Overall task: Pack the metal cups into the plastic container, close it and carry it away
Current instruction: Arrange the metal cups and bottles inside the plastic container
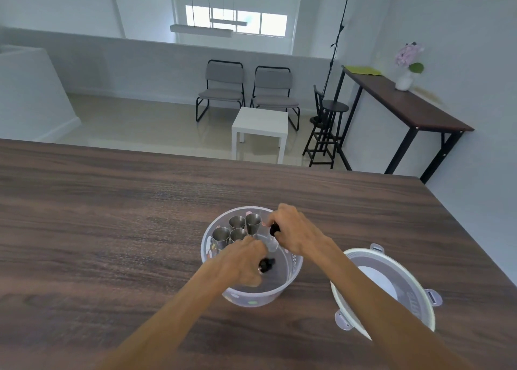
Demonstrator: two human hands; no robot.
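The left hand (244,260) is reaching down into the plastic container (291,274), knuckles up, its grip curled around a small dark object (266,264) that is too blurred to identify. The right hand (293,229) is hovering over the far right rim, wrist bent downward, its grip closed on a second dark object (274,229), equally indistinct; something pale and translucent below it cannot be made out. Both forearms are entering from the bottom edge of the view, and the right forearm is crossing over and hiding part of the lid (391,285).

The container is a clear round tub with printed coloured spots, standing open on the dark wood-grain surface (112,215). Four metal cups (237,227) are standing upright inside it, clustered against the far left wall and just beside one another; the left hand is covering the lower part of the nearest ones. The near half of the tub floor is showing bare.

The lid is lying on the surface just to the right of the container, apart from it, with grey latch tabs showing around its rim.
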